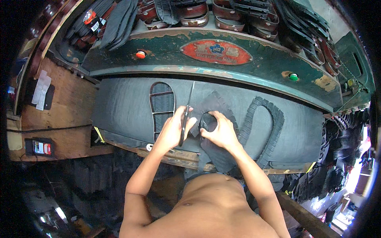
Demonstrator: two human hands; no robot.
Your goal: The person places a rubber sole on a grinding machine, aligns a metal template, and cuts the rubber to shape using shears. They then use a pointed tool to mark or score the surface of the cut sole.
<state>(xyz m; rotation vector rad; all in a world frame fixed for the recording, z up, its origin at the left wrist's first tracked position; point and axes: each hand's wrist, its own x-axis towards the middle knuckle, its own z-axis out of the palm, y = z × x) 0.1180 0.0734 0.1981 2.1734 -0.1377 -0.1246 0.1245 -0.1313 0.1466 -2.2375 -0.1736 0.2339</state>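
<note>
My left hand (171,130) is closed around the black handle of a knife (192,94), whose long narrow blade points away from me. Close beside it, my right hand (222,131) grips a dark rounded piece (207,120) between thumb and fingers; its exact kind I cannot make out. Beneath that hand lies a ragged-edged black rubber sheet (216,104). To the left, a sole-shaped cutting die (151,99) with crossbars rests on the dark press bed (119,107). A U-shaped rubber offcut (278,119) with ridged edges lies to the right.
Behind the bed rises a worn green machine front (158,47) with a red button (140,54) and a green button (293,77). Rubber pieces (119,25) and red-brown dies (194,18) are piled above. A wooden side table (71,115) at left holds papers (41,90) and a small device (41,148).
</note>
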